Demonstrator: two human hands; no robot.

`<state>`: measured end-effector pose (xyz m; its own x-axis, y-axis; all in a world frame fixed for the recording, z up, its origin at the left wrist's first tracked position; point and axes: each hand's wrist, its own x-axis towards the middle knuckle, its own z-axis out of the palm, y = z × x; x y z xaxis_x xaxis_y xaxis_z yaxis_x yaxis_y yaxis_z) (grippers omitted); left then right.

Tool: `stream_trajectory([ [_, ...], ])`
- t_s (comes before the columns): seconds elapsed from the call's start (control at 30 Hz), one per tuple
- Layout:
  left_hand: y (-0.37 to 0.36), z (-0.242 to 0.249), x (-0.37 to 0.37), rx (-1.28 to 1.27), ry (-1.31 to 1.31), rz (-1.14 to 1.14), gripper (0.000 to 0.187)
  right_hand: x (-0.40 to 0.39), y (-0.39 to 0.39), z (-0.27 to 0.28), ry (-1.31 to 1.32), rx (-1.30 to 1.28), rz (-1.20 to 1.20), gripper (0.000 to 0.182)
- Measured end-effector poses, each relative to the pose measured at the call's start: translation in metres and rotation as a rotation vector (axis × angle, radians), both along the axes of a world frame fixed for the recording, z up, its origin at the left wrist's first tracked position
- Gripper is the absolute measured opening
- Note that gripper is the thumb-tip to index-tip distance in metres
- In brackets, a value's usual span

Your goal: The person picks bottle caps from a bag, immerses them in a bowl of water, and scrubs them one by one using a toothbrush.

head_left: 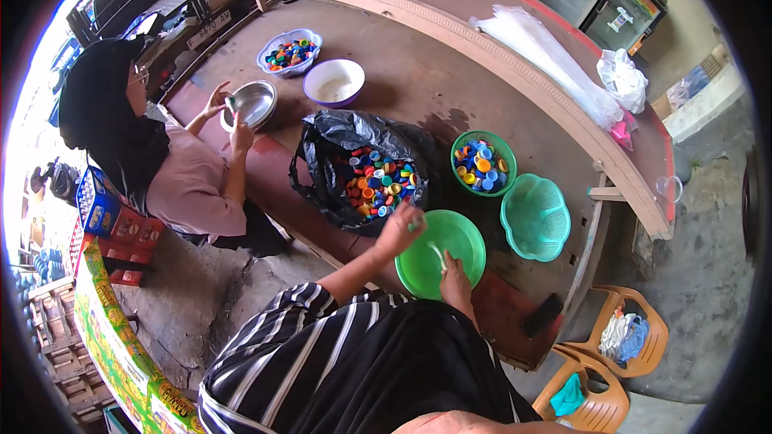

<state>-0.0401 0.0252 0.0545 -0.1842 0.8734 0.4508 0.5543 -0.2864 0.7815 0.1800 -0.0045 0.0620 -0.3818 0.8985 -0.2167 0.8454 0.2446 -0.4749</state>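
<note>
My left hand (400, 232) is closed, fingers pinched, between the black plastic bag (322, 133) and the rim of the green basin (470, 233). A small greenish spot shows at its fingertips, too small to make out. Over the basin's near side, my right hand (456, 280) is closed around a slim white stick-like tool (438, 255) that points away from me. Heaps of colourful bottle caps (378, 181) fill the open bag. More caps (482, 165) lie in the dark green basket (508, 154) beyond the basin.
A turquoise scalloped basket (535, 217) stands at right. Farther back are a white bowl (334, 83) and a scalloped bowl (264, 56) holding caps. At left, a person (193, 169) holds a metal bowl (256, 103). A dark phone-like object (543, 315) lies near the table edge.
</note>
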Motion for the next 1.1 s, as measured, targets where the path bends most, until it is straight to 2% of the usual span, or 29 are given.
stream_trajectory([
  [0.07, -0.021, -0.009, 0.027, -0.203, -0.035, -0.151, 0.026, 0.009, 0.004, -0.007, -0.115, -0.015, 0.031, 0.045],
  [0.1, -0.028, -0.019, 0.037, -0.16, 0.066, -0.194, 0.026, 0.012, 0.005, -0.009, -0.098, -0.032, 0.041, 0.044],
  [0.17, -0.035, -0.033, 0.049, -0.384, 0.102, -0.228, 0.032, 0.014, 0.008, -0.011, -0.064, -0.066, 0.073, 0.043],
  [0.27, -0.031, -0.062, 0.053, -0.376, 0.268, -0.206, 0.04, 0.008, 0.006, -0.012, -0.064, 0.023, -0.001, 0.042],
  [0.37, -0.023, -0.049, 0.054, -0.512, 0.283, -0.21, 0.05, 0.004, -0.002, 0.019, -0.115, -0.061, -0.044, 0.041],
  [0.47, -0.015, -0.058, 0.054, -0.62, 0.21, -0.197, 0.057, 0.009, -0.015, 0.028, 0.0, 0.003, 0.007, 0.039],
  [0.5, -0.017, -0.062, 0.055, -0.59, 0.208, -0.217, 0.059, 0.012, -0.016, 0.03, 0.025, 0.017, 0.04, 0.038],
  [0.63, -0.015, -0.068, 0.059, -0.481, 0.178, -0.235, 0.063, 0.015, -0.013, 0.031, -0.082, 0.048, -0.081, 0.038],
  [0.73, -0.022, -0.064, 0.058, -0.451, 0.133, -0.218, 0.062, 0.009, -0.017, 0.043, 0.029, 0.022, -0.029, 0.036],
  [0.83, -0.02, -0.063, 0.06, -0.418, 0.04, -0.219, 0.061, 0.009, -0.012, 0.033, -0.041, 0.033, -0.085, 0.035],
  [0.9, -0.023, -0.064, 0.059, -0.398, -0.022, -0.195, 0.06, 0.011, -0.007, 0.02, -0.064, 0.129, -0.053, 0.035],
  [0.97, -0.026, -0.064, 0.057, -0.446, -0.085, -0.181, 0.058, 0.011, -0.01, 0.006, -0.079, 0.159, -0.033, 0.035],
  [1.1, -0.025, -0.065, 0.057, -0.457, -0.088, -0.15, 0.056, 0.008, -0.011, 0.012, -0.085, 0.125, -0.05, 0.037],
])
